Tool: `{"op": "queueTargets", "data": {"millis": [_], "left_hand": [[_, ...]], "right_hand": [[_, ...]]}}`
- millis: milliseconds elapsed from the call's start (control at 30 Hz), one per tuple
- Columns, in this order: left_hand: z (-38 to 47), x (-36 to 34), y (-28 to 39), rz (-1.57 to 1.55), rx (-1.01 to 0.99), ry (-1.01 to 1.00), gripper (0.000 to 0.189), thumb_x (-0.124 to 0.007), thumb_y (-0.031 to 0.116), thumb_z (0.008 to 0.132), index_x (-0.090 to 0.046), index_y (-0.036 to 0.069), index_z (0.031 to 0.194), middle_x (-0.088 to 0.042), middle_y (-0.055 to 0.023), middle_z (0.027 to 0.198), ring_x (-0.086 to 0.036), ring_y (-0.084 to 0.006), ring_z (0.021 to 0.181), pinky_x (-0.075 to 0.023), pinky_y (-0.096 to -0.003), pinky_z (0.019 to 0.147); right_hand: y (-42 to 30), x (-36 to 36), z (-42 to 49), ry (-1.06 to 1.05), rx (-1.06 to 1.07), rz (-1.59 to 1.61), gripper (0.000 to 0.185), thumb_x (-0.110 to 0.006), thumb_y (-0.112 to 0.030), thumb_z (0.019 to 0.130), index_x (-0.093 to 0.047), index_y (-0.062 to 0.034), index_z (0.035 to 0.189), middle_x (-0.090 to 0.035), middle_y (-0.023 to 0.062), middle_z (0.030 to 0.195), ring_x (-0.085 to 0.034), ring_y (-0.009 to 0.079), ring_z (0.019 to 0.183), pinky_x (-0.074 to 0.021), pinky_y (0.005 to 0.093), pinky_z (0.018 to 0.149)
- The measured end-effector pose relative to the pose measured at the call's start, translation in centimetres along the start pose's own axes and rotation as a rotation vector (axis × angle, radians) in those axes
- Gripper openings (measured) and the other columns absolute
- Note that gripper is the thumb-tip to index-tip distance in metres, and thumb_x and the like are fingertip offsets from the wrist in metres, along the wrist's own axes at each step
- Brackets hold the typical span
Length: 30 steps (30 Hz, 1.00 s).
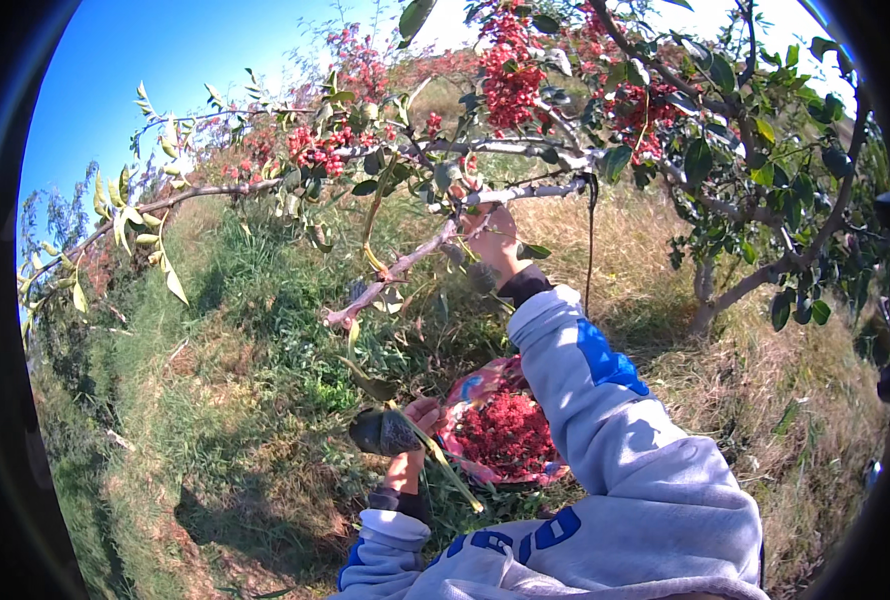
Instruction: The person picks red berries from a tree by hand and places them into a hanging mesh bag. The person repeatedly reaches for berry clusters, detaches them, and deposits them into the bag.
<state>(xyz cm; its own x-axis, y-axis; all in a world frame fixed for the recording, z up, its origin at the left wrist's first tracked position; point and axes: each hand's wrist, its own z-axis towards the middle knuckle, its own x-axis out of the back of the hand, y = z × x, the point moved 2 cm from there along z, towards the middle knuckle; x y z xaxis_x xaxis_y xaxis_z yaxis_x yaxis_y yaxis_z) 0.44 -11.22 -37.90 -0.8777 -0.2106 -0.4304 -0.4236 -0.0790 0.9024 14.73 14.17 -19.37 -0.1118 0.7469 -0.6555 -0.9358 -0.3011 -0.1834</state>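
Observation:
My right hand [492,234] is raised among the branches of a prickly ash tree. Its fingers are partly hidden behind a pale thorny branch [422,259] and leaves, so their grip does not show. A red berry cluster [316,152] hangs to the left of it. Lower down, my left hand [419,421] is partly covered by a large dark leaf [385,431] and a green stem [441,461]; whether its fingers hold anything is unclear. Just right of this hand, a container with a colourful patterned lining [482,382] holds a heap of red berries [508,435].
Thick red clusters [511,75] hang at the top. A long leafy branch [189,193] reaches left, and a dark cord [590,240] dangles from a limb. On the right stands a forked trunk [745,289]. Grass [265,360] and weeds cover the ground.

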Motion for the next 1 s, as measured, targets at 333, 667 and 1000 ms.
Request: {"op": "queueTargets", "data": {"millis": [333,667,1000], "left_hand": [[0.2,9.9,-5.5,-0.227,0.041,0.155,0.021,-0.055,-0.004,0.077,-0.052,-0.002,0.098,-0.056,-0.0087,0.087,-0.059,-0.0203,0.078,-0.0523,-0.0328,0.07],[0.1,-2.5,4.3,-0.132,-0.165,0.046,0.025,-0.057,0.003,0.08,-0.051,0.0,0.103,-0.055,-0.0069,0.093,-0.058,-0.0153,0.078,-0.0509,-0.026,0.07],[1.0,-12.1,7.1,0.155,-0.43,-0.14,0.031,-0.055,-0.005,0.078,-0.047,-0.001,0.107,-0.056,-0.008,0.09,-0.056,-0.0126,0.078,-0.0482,-0.0236,0.072]], "right_hand": [[1.6,-1.1,1.7,0.314,0.287,-0.322,0.035,-0.041,-0.029,0.087,-0.049,-0.0073,0.113,-0.057,0.0025,0.093,-0.053,0.0115,0.074,-0.0423,0.0231,0.058],[0.1,3.6,-11.8,0.412,-0.534,-1.638,0.04,-0.058,-0.007,0.07,-0.052,-0.0011,0.11,-0.058,0.0053,0.078,-0.056,0.0075,0.069,-0.0478,0.0254,0.06],[0.3,-9.9,-16.3,0.189,-0.567,-1.201,0.024,-0.058,-0.017,0.082,-0.055,0.0017,0.096,-0.06,0.0048,0.08,-0.055,0.0068,0.063,-0.0454,0.0204,0.054]]}}
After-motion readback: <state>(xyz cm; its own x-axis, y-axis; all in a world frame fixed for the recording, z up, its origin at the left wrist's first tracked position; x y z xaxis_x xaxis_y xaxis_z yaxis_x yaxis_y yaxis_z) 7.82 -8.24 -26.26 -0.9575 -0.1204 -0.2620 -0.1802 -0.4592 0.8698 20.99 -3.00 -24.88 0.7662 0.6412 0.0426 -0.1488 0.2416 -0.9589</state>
